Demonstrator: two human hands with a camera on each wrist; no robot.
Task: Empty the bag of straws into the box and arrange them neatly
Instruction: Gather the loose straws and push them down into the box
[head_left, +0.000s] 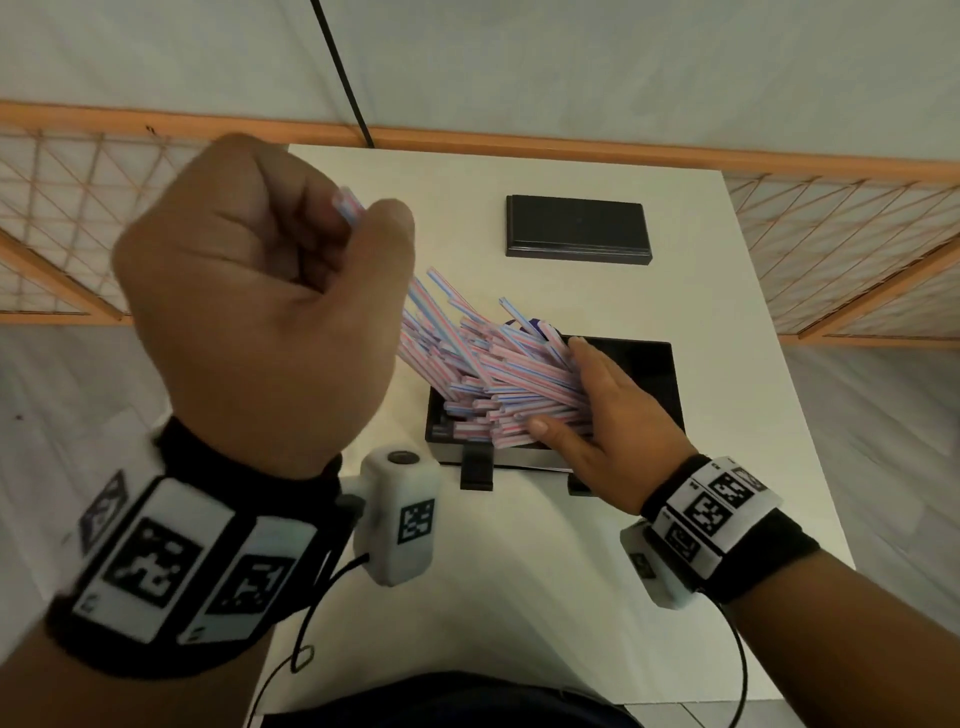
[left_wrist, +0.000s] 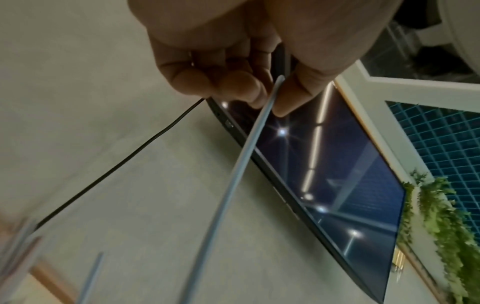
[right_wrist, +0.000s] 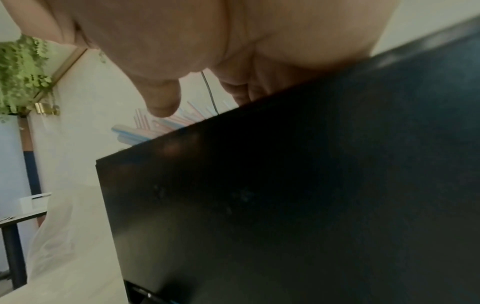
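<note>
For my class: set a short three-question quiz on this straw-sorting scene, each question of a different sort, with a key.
1. True or false: the left hand pinches a single straw.
2. Multiple choice: the right hand rests on A) the lid, B) the pile of straws in the box, C) the bare table.
3. Fill in: the lid lies ____ the box, on the side away from the person.

Key: 1 true; 2 B; 3 beyond.
</note>
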